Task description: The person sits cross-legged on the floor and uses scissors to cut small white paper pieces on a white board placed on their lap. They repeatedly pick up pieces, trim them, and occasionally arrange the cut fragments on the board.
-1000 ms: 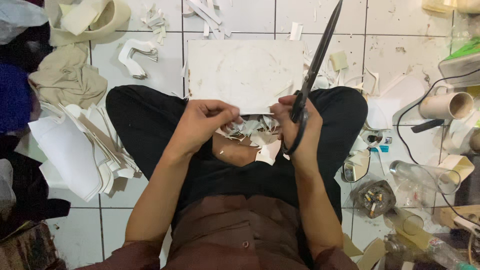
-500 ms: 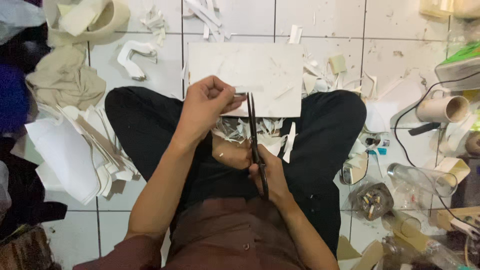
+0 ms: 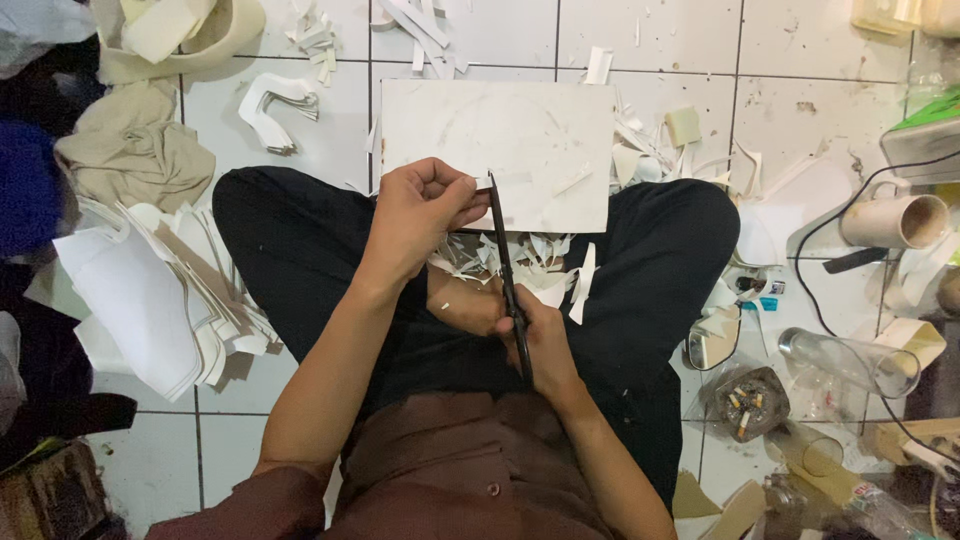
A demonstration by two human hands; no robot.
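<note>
left hand pinching white piece, right hand gripping scissors

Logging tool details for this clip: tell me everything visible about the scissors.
The scissors are long, slim and black, with dark narrow blades that look like metal. They point away from the person, nearly upright in the picture, tip at the near edge of the white sheet. The handles are hidden inside the right hand, which grips them over the lap. The left hand pinches the sheet's edge right beside the blades. Paper scraps lie beneath. Whether the blades are open cannot be told.
</note>
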